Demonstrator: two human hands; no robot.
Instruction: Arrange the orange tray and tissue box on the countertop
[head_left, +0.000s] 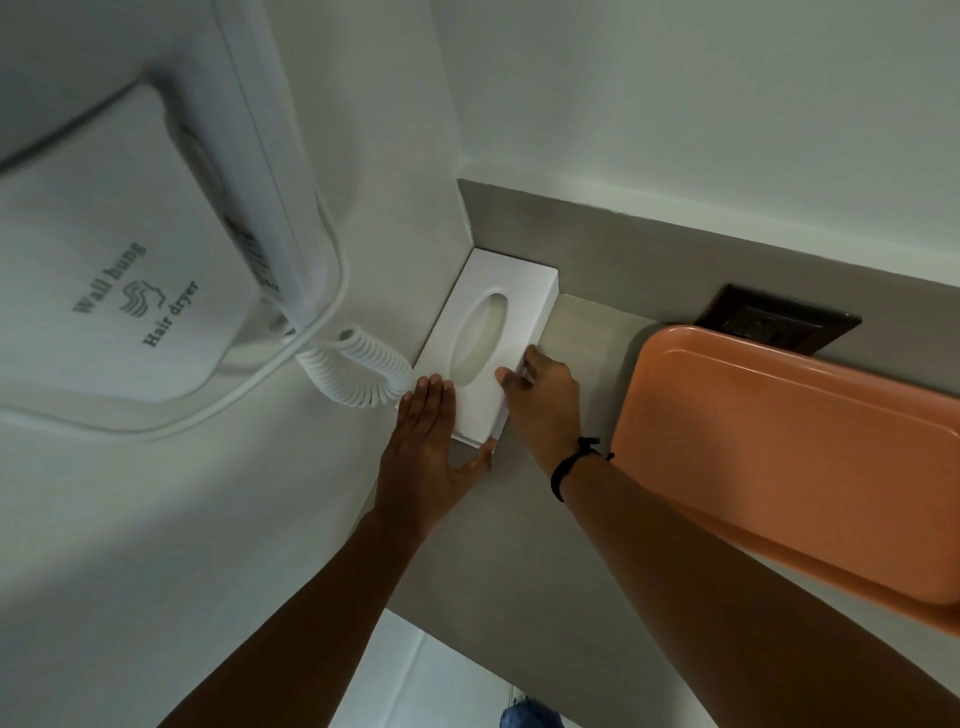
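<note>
A white tissue box (493, 312) with an oval slot lies on the grey countertop (498, 545), pushed into the corner against the left wall. My left hand (431, 447) lies flat along the box's near left corner, thumb under the near end. My right hand (540, 400) grips the box's right side near the front, fingers curled on its top edge. The orange tray (779, 467) sits empty on the counter to the right, apart from the box, partly behind my right forearm.
A white wall-hung hair dryer (130, 291) with a coiled cord (358, 374) hangs on the left wall, its cord touching the box's left side. A dark socket plate (779, 319) sits in the backsplash behind the tray. The counter's front edge runs near my forearms.
</note>
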